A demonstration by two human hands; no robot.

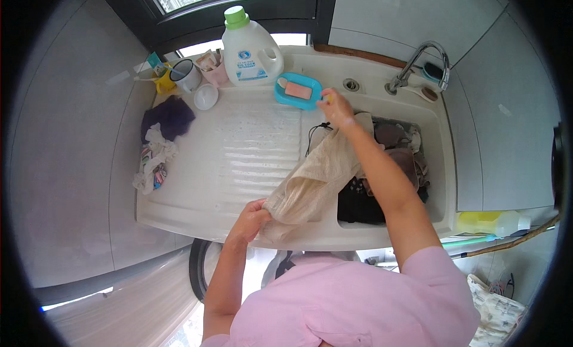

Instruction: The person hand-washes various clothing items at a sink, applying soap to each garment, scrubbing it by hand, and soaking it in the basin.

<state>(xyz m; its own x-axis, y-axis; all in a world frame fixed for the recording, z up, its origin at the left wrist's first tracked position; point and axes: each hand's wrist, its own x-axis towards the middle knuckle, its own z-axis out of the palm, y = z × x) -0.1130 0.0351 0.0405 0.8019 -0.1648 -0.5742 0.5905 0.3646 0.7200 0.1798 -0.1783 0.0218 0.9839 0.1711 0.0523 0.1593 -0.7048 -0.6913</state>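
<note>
A beige cloth garment with a dark drawcord stretches from the ribbed washboard across to the basin's edge. My left hand grips its near lower end between thumb and fingers. Beside the blue soap dish, my right hand is closed around a small yellow piece, perhaps soap; blur hides its exact shape. A pink soap bar and a small whitish piece lie in the dish. My right wrist is above the garment's far end.
Dark and brown clothes fill the sink basin at right, below a chrome faucet. A detergent jug, mugs and a white bowl line the back. Purple cloth and white cloth lie left.
</note>
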